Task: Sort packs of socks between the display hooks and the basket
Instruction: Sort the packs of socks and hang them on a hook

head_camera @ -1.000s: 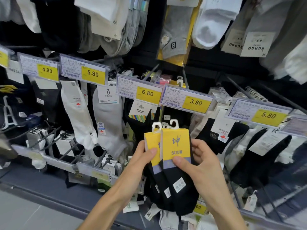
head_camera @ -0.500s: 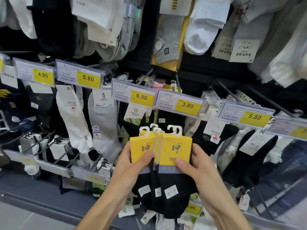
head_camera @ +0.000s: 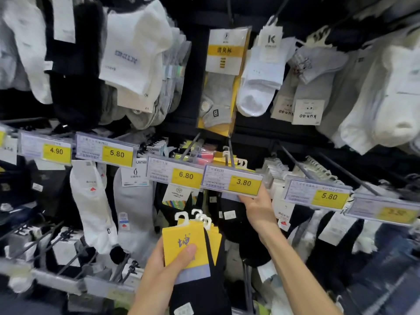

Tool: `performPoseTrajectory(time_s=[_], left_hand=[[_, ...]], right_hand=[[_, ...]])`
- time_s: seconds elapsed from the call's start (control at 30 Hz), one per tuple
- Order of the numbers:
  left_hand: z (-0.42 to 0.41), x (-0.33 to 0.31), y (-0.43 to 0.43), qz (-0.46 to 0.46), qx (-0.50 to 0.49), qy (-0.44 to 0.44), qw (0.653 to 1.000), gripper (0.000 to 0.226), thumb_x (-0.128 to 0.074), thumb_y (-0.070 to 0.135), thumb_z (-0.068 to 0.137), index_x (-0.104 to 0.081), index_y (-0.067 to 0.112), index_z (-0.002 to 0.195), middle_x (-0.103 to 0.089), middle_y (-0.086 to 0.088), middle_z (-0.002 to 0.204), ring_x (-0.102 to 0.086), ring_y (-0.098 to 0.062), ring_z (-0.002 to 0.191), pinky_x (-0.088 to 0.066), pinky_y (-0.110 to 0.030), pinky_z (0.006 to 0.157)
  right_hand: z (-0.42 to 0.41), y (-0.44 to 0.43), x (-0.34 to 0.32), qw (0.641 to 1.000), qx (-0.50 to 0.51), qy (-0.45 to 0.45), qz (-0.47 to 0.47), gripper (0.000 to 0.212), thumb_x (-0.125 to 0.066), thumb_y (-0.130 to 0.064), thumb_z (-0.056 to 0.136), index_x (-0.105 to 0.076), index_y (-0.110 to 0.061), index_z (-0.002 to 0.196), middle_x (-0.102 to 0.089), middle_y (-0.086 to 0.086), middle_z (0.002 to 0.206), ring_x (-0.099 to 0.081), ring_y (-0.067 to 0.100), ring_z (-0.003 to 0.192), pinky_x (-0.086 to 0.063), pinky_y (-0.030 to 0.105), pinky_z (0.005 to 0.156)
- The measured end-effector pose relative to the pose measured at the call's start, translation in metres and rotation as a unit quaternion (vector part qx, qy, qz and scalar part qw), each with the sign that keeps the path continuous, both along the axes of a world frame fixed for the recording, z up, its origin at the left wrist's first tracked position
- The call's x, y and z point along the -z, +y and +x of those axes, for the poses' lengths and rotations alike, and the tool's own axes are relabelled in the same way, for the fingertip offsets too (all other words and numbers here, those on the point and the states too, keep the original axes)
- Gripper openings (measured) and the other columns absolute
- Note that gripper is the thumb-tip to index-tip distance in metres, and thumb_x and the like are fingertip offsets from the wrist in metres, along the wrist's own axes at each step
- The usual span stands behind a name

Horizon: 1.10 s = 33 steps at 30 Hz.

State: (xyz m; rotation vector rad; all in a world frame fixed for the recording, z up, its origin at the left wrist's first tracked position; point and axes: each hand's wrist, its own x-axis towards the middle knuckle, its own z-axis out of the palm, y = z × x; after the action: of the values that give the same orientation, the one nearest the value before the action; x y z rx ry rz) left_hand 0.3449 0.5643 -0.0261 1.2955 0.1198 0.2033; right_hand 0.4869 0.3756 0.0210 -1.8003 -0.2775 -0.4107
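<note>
My left hand grips a small stack of black sock packs with yellow header cards and white plastic hangers, thumb pressed on the front card. The stack is low in the centre, below the row of price tags. My right hand is raised to the 3.80 price tag and holds its lower edge, fingertips hidden behind it. Behind that tag, more yellow-carded packs hang on a display hook. No basket is in view.
Neighbouring tags read 4.90, 5.80, 6.80 and 5.80. White, grey and black socks hang above and on both sides. Bare metal hooks stick out at lower left.
My right hand let go of the sock packs and rose to the 3.80 price tag. The left hand alone now holds the stack. The camera tilted upward.
</note>
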Motion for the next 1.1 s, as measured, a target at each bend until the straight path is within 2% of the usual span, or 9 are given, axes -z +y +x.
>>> performPoseTrajectory(time_s=[0.13,0.23,0.37,0.47,0.6,0.73,0.83,0.97,1.1], left_hand=[[0.002,0.001,-0.001,0.009,0.010,0.011,1.000,0.046,-0.084,0.039,0.064,-0.069,0.027,0.106,-0.078,0.015,0.086,-0.072,0.002,0.074,-0.049,-0.022,0.069],[0.005,0.003,-0.001,0.013,0.010,0.011,1.000,0.023,-0.074,0.021,0.081,-0.068,0.024,0.103,-0.077,0.019,0.080,-0.071,0.005,0.068,-0.048,-0.007,0.055],[0.006,0.003,0.000,0.017,0.020,0.016,1.000,0.021,-0.072,0.015,0.085,-0.067,0.025,0.103,-0.077,0.020,0.079,-0.070,0.006,0.067,-0.044,-0.003,0.050],[0.006,0.004,0.000,0.021,0.023,0.017,0.999,0.021,-0.072,0.016,0.085,-0.067,0.026,0.102,-0.077,0.020,0.079,-0.070,0.005,0.067,-0.045,-0.004,0.051],[0.005,0.004,0.000,0.025,0.030,0.020,0.999,0.023,-0.073,0.020,0.083,-0.067,0.026,0.104,-0.077,0.017,0.084,-0.071,0.002,0.071,-0.048,-0.013,0.061],[0.004,0.003,-0.001,0.027,0.034,0.006,0.999,0.024,-0.074,0.020,0.082,-0.068,0.024,0.105,-0.078,0.015,0.085,-0.072,0.001,0.071,-0.048,-0.008,0.057],[0.003,0.003,-0.003,0.019,0.036,-0.004,0.999,0.039,-0.075,0.031,0.069,-0.068,0.023,0.106,-0.079,0.011,0.088,-0.073,0.000,0.074,-0.046,-0.004,0.055],[0.003,0.007,-0.005,0.017,0.039,-0.018,0.999,0.056,-0.074,0.046,0.060,-0.067,0.026,0.112,-0.078,0.009,0.098,-0.073,-0.005,0.088,-0.052,-0.013,0.068],[0.002,0.008,-0.007,0.034,0.028,-0.038,0.998,0.034,-0.079,0.053,0.074,-0.067,0.044,0.104,-0.077,0.012,0.105,-0.071,-0.006,0.100,-0.049,-0.029,0.085]], right_hand=[[0.013,0.000,0.002,0.999,-0.015,-0.032,-0.020,0.049,-0.061,-0.004,0.096,-0.045,-0.008,0.143,-0.066,-0.009,0.126,-0.057,-0.005,0.119,-0.045,0.021,0.106],[0.021,-0.004,0.003,0.998,-0.019,-0.051,-0.035,0.049,-0.060,-0.004,0.097,-0.045,-0.006,0.143,-0.065,-0.005,0.131,-0.056,0.008,0.127,-0.043,0.030,0.110],[0.027,-0.005,0.012,0.996,-0.022,-0.067,-0.047,0.045,-0.059,-0.003,0.097,-0.049,-0.014,0.140,-0.065,-0.009,0.128,-0.057,0.007,0.125,-0.044,0.029,0.109],[0.024,0.002,0.011,0.995,-0.024,-0.085,-0.044,0.052,-0.059,-0.016,0.094,-0.044,-0.040,0.137,-0.060,-0.031,0.127,-0.051,-0.010,0.125,-0.039,0.008,0.101],[0.027,0.009,0.013,0.990,-0.051,-0.096,-0.086,0.058,-0.054,-0.026,0.096,-0.037,-0.013,0.150,-0.052,-0.029,0.137,-0.041,-0.014,0.131,-0.033,0.016,0.114],[0.036,0.010,0.010,0.989,-0.045,-0.076,-0.115,0.071,-0.054,-0.029,0.096,-0.021,-0.019,0.158,-0.049,-0.051,0.123,-0.040,-0.025,0.123,-0.030,-0.003,0.098],[0.034,0.012,0.008,0.989,-0.028,-0.053,-0.135,0.062,-0.057,-0.025,0.100,-0.029,-0.024,0.155,-0.038,-0.046,0.137,-0.028,-0.033,0.123,-0.019,-0.007,0.098],[-0.001,0.014,0.015,0.986,0.057,-0.021,-0.154,0.037,-0.057,-0.022,0.099,-0.054,-0.031,0.135,-0.052,-0.008,0.142,-0.047,0.008,0.131,-0.035,0.019,0.101],[-0.091,0.025,0.028,0.994,0.050,-0.080,-0.056,0.025,-0.061,-0.048,0.087,-0.057,-0.045,0.111,-0.059,-0.018,0.107,-0.061,0.004,0.100,-0.045,0.010,0.079]])
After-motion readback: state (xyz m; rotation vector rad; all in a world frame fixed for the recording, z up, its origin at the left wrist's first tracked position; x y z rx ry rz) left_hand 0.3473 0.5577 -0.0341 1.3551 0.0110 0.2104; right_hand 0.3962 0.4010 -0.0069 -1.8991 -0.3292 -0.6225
